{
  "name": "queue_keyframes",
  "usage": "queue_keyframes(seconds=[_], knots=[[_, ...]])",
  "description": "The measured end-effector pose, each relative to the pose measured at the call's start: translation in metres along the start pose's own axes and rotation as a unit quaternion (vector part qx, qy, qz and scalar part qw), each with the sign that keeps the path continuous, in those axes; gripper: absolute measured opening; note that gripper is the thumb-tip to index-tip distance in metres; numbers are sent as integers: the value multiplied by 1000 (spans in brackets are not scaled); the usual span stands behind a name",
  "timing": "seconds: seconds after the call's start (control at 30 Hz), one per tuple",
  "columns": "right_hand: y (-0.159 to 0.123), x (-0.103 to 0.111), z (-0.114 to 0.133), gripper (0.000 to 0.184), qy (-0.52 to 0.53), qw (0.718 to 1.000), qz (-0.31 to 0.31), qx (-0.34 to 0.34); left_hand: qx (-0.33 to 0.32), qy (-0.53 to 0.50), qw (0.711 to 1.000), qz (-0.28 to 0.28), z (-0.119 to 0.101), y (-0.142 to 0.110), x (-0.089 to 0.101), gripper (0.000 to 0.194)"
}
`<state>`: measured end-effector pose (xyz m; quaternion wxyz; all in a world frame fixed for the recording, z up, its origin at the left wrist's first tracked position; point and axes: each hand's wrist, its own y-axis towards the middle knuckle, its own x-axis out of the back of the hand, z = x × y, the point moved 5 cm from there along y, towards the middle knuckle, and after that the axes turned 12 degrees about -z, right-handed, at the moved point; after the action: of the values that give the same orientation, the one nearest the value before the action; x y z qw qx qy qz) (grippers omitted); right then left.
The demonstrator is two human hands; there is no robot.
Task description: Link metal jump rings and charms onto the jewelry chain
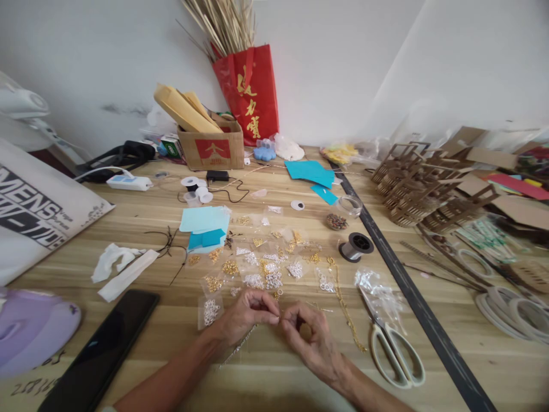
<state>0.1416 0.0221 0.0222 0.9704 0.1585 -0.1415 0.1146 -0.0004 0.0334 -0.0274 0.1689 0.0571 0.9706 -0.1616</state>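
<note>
My left hand and my right hand meet at the fingertips over the wooden table, both pinched on something tiny between them that I cannot make out. A thin silvery strand trails down from under my left hand. Just beyond my fingers lie several small clear bags of gold and silver findings. A gold chain runs along the table to the right of my right hand.
White-handled scissors lie at the right, a wire spool and a bead jar further back. A black phone sits at the left. A cardboard box, a red bag and wooden frames stand behind.
</note>
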Motion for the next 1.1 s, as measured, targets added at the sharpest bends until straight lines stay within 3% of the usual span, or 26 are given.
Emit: queue_keyframes(seconds=[0.67,1.1], knots=[[1,0,-9,17,4,1000,1,-9,5,28,1000,1,-3,0,1,17],[1,-1,-12,21,7,1000,6,-20,-22,41,999,10,-5,-1,1,7]])
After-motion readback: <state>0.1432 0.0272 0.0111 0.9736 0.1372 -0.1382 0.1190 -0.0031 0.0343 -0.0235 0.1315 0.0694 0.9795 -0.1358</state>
